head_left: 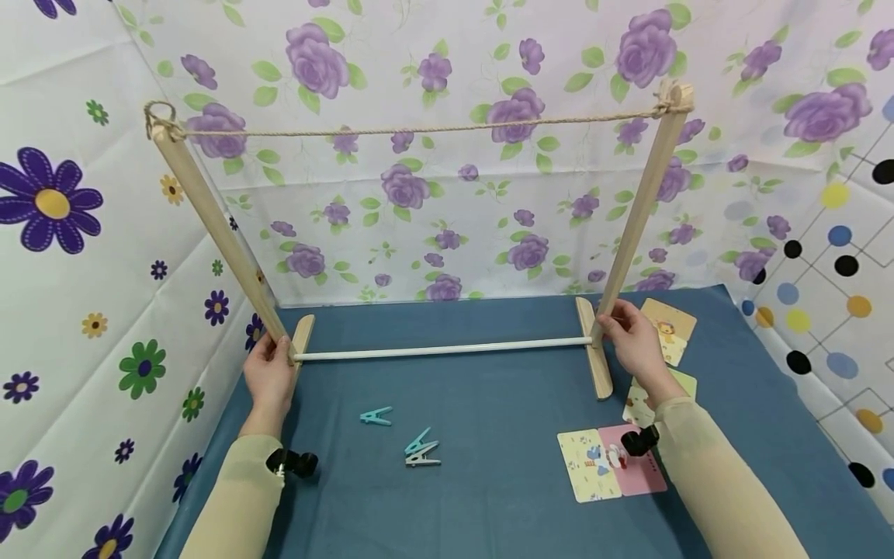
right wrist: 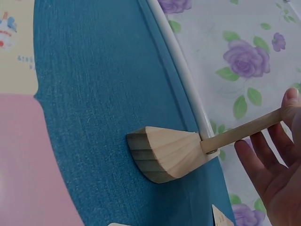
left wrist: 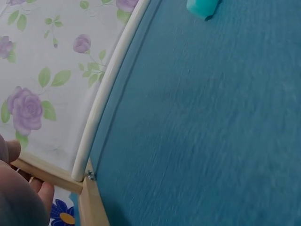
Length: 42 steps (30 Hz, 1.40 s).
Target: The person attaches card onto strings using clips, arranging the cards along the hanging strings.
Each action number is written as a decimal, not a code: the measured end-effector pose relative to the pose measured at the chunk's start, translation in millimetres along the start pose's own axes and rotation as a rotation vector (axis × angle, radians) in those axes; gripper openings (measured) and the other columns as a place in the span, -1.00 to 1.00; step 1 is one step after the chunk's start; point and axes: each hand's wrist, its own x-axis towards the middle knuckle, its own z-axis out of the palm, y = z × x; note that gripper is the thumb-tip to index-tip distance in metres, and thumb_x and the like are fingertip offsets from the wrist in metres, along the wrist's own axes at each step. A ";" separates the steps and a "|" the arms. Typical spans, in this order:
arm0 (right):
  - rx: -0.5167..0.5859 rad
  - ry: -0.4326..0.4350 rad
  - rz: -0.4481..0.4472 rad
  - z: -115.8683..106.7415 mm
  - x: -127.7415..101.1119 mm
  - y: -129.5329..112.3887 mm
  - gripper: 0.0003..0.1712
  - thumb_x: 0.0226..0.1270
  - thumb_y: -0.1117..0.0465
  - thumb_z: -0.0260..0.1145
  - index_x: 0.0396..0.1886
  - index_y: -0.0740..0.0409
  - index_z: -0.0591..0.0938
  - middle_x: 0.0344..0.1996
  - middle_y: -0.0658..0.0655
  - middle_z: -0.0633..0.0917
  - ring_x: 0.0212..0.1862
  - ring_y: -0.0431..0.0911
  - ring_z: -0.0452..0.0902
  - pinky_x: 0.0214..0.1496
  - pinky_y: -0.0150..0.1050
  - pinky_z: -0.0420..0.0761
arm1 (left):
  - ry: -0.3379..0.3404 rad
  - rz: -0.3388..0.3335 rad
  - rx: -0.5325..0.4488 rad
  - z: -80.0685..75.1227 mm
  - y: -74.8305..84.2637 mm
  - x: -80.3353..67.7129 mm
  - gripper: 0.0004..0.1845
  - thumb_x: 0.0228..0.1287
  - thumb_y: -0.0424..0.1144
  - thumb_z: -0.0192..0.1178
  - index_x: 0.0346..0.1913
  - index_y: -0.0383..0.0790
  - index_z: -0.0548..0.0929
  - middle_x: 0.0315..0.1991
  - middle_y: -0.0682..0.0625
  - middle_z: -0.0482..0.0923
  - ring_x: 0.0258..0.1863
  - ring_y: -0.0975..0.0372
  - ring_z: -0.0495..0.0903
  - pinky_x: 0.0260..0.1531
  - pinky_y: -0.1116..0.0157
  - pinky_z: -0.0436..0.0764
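Note:
A wooden clothesline frame stands on the blue cloth, with a left post (head_left: 209, 210) and a right post (head_left: 642, 198). Twine (head_left: 419, 130) is tied between the post tops, and a white rod (head_left: 447, 348) joins the bases. My left hand (head_left: 271, 378) grips the left post low down, just above its wooden foot (head_left: 303, 335). Low on the other side, my right hand (head_left: 639, 345) pinches the right post above the right foot (head_left: 599, 374). In the right wrist view, thumb and fingers (right wrist: 256, 162) lie on opposite sides of that post.
Two blue clothespins (head_left: 376, 417) and a pale grey one (head_left: 422, 460) lie front of centre. Picture cards (head_left: 590, 467) lie at the right, partly under my right forearm, with more cards (head_left: 669, 330) behind. Flowered curtains (head_left: 433, 233) close in the back and left.

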 end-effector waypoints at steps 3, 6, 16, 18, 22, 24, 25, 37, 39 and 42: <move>-0.008 -0.010 -0.006 -2.1 0.0 -0.3 -0.38 0.73 -0.04 0.17 0.56 0.21 0.42 0.31 0.34 0.56 0.36 0.23 0.52 0.31 0.15 0.63 | -0.055 -0.004 0.008 -3.4 0.9 -1.4 -0.46 0.73 -0.15 0.07 0.63 -0.19 0.39 0.44 -0.25 0.45 0.35 0.07 0.48 0.38 0.11 0.52; -0.020 -0.032 -0.004 -5.1 -0.6 0.2 -0.34 0.71 -0.06 0.19 0.60 0.19 0.40 0.35 0.33 0.55 0.39 0.22 0.51 0.29 0.07 0.65 | -0.102 -0.011 0.006 -6.8 -0.2 -3.5 -0.42 0.73 -0.14 0.07 0.66 -0.17 0.33 0.47 -0.23 0.42 0.36 0.12 0.44 0.39 0.15 0.47; -0.080 -0.094 -0.022 -15.4 -10.3 0.5 -0.23 0.70 -0.19 0.15 0.68 0.09 0.32 0.46 0.30 0.50 0.41 0.22 0.50 0.20 -0.20 0.71 | -0.169 -0.027 0.088 -13.2 -0.4 -22.8 -0.27 0.73 -0.10 0.07 0.76 -0.12 0.04 0.64 -0.22 0.18 0.60 -0.02 0.21 0.58 -0.06 0.22; -0.098 -0.096 -0.034 -18.0 -13.7 0.2 -0.24 0.70 -0.20 0.15 0.68 0.07 0.33 0.46 0.29 0.51 0.39 0.21 0.52 0.16 -0.27 0.71 | -0.166 -0.031 0.082 -13.2 -0.1 -27.6 -0.26 0.72 -0.13 0.07 0.76 -0.12 0.02 0.66 -0.22 0.15 0.62 -0.03 0.18 0.57 -0.08 0.22; -0.123 -0.115 -0.040 -21.8 -21.6 0.2 -0.26 0.71 -0.17 0.14 0.68 0.09 0.34 0.45 0.29 0.52 0.38 0.22 0.53 0.13 -0.33 0.70 | -0.146 -0.050 0.077 -12.8 -0.4 -36.8 -0.23 0.70 -0.15 0.08 0.76 -0.13 -0.03 0.71 -0.20 -0.02 0.65 -0.06 0.08 0.57 -0.11 0.21; -0.128 -0.134 -0.037 -23.1 -25.8 0.7 -0.27 0.72 -0.15 0.15 0.68 0.09 0.33 0.46 0.30 0.51 0.37 0.23 0.53 0.13 -0.35 0.68 | -0.129 -0.068 0.080 -11.9 -0.9 -40.2 -0.20 0.69 -0.15 0.08 0.77 -0.13 -0.06 0.73 -0.19 -0.11 0.66 -0.08 0.03 0.57 -0.13 0.19; -0.131 -0.141 -0.036 -23.5 -28.0 0.8 -0.28 0.72 -0.14 0.15 0.68 0.09 0.34 0.46 0.30 0.51 0.37 0.23 0.53 0.12 -0.38 0.68 | -0.122 -0.078 0.083 -11.6 -1.1 -42.1 -0.19 0.68 -0.15 0.09 0.77 -0.13 -0.07 0.73 -0.19 -0.15 0.67 -0.09 0.01 0.57 -0.14 0.19; -0.128 -0.171 0.003 -24.9 -45.1 1.5 -0.28 0.73 -0.05 0.20 0.72 0.01 0.27 0.51 0.30 0.47 0.44 0.30 0.42 0.38 0.21 0.54 | -0.139 -0.040 0.092 -12.0 0.4 -61.4 -0.17 0.63 -0.16 0.15 0.75 -0.18 -0.01 0.69 -0.23 -0.13 0.63 -0.13 0.02 0.53 -0.15 0.23; -0.132 -0.176 0.017 -25.2 -46.9 0.8 -0.28 0.73 0.00 0.21 0.72 0.05 0.26 0.50 0.34 0.46 0.43 0.33 0.41 0.38 0.34 0.48 | -0.172 -0.033 0.102 -12.9 1.6 -63.7 -0.17 0.64 -0.16 0.16 0.75 -0.20 -0.02 0.68 -0.26 -0.11 0.62 -0.14 0.03 0.50 -0.16 0.24; -0.196 -0.198 0.025 -26.6 -50.4 0.5 -0.26 0.73 0.00 0.21 0.71 0.11 0.25 0.48 0.37 0.47 0.40 0.34 0.44 0.33 0.33 0.53 | -0.224 -0.038 0.128 -14.2 1.8 -65.8 -0.18 0.66 -0.17 0.16 0.75 -0.22 -0.02 0.67 -0.31 -0.09 0.62 -0.17 0.04 0.50 -0.18 0.24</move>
